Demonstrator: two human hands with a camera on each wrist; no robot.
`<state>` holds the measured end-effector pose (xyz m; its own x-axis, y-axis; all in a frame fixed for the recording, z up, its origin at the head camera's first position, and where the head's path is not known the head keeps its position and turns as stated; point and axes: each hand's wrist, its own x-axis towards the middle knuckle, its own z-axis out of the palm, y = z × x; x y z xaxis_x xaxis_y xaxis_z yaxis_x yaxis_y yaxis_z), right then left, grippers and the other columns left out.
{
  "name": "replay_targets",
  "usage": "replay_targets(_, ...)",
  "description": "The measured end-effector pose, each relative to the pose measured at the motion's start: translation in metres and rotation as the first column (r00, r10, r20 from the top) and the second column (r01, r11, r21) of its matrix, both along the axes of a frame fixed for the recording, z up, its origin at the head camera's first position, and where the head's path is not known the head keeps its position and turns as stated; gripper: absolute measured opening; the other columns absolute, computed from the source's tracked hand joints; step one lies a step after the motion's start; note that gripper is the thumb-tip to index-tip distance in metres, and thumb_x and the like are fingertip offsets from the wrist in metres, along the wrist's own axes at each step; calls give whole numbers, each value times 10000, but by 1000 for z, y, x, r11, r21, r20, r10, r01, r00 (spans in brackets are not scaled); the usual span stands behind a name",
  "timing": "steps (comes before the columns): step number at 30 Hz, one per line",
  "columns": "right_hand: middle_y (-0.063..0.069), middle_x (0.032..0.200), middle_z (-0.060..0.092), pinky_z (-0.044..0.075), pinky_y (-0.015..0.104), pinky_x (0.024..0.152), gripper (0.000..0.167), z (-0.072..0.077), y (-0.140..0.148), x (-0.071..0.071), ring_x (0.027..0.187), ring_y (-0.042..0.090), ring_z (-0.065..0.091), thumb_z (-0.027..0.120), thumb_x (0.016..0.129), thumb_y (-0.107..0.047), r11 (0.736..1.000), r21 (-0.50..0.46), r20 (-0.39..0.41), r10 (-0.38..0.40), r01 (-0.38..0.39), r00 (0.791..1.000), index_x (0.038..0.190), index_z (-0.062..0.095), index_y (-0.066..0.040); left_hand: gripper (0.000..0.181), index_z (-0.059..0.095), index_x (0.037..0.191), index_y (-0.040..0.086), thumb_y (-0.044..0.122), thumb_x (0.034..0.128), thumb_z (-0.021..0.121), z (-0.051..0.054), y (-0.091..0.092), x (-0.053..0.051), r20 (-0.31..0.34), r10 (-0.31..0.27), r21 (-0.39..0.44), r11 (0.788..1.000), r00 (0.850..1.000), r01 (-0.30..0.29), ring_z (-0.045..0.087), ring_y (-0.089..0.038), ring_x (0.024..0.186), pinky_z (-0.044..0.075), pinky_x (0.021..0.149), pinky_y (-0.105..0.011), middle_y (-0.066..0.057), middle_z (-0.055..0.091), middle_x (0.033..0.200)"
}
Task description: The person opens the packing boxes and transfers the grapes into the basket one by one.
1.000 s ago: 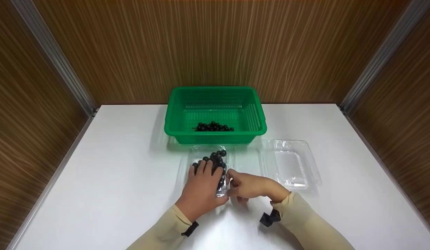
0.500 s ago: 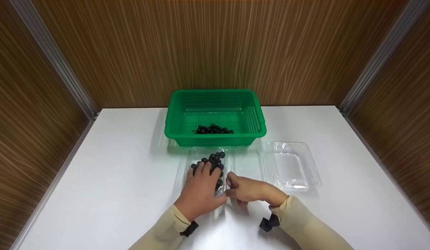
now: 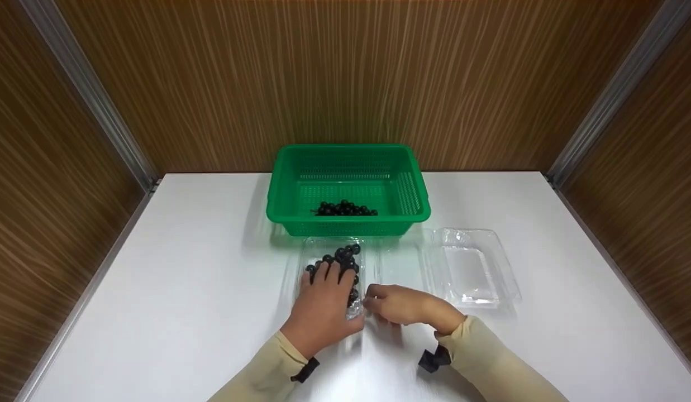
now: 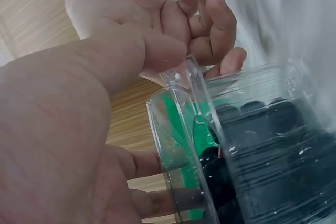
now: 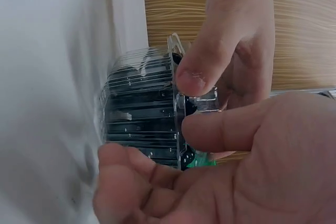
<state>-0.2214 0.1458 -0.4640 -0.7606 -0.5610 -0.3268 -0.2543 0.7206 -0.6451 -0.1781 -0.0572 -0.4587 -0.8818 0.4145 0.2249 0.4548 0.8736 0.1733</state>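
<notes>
On the tabletop [image 3: 183, 279], the spread left hand [image 3: 325, 310] is pressing, the right hand [image 3: 403, 304] pinching, a grape-filled clamshell [image 3: 353, 308], far grapes [image 3: 345, 209] seemingly awaiting packing.

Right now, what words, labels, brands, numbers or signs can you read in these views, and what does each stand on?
None can be read.
Green basket: no lettering visible.
Clear box of dark grapes: no label visible.
Clear plastic tray at right: none visible.
Any faint moulded mark would be too small to read.
</notes>
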Motion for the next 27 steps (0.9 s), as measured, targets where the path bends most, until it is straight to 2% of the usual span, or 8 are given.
replay_targets(3,51,777,635,494,398,681,231,-2,2,-5,675,179,576,467,1072,-311,999,-19,-98,-49,47,994,1024,599,-129,752,570,1419,50,463,812,735,1,1,2,0,-13,-9,1000,1000,13,519,-472,1323,443,996,-714,-257,570,1392)
replay_targets(6,10,810,613,493,418,717,186,-3,4,-10,756,182,576,553,1035,-264,993,-63,-205,-110,100,972,1068,603,-89,783,570,1431,48,464,790,741,1,3,3,6,-22,-17,1000,1000,22,516,-465,1321,446,994,-709,-246,569,1385)
replay_targets(10,5,837,629,492,387,688,195,-4,5,-16,734,160,572,631,992,-221,986,-139,-261,-127,93,957,1088,602,-54,780,571,1439,54,448,785,729,4,1,2,40,-23,16,1000,999,23,513,-466,1323,429,1009,-718,-233,571,1386)
replay_targets(15,5,839,643,491,373,674,310,-8,6,-20,722,145,579,730,954,-304,982,-159,-250,-139,100,958,1112,593,-76,742,577,1437,66,435,802,685,9,-1,2,80,-32,61,998,996,27,519,-460,1319,415,1019,-727,-213,582,1378)
replay_targets(21,11,916,649,504,390,709,504,-12,4,-20,764,163,595,750,932,-363,978,-130,-240,-191,164,952,1295,541,-82,768,563,1459,68,473,818,685,12,-4,0,102,-51,30,998,994,48,507,-466,1332,414,1042,-704,-224,566,1409)
replay_targets(24,24,970,657,516,423,754,517,-14,2,-19,813,188,614,753,927,-365,973,-127,-251,-219,193,943,1301,521,-93,789,555,1472,74,492,817,693,12,-5,0,119,-49,26,999,992,46,498,-465,1346,403,1065,-693,-223,559,1430)
replay_targets(27,45,1021,659,515,443,797,485,-15,1,-17,857,216,624,730,945,-355,972,-119,-247,-225,201,943,1280,496,-94,781,555,1473,76,482,817,681,12,-6,-1,129,-54,28,998,990,51,493,-462,1358,399,1068,-695,-224,560,1443)
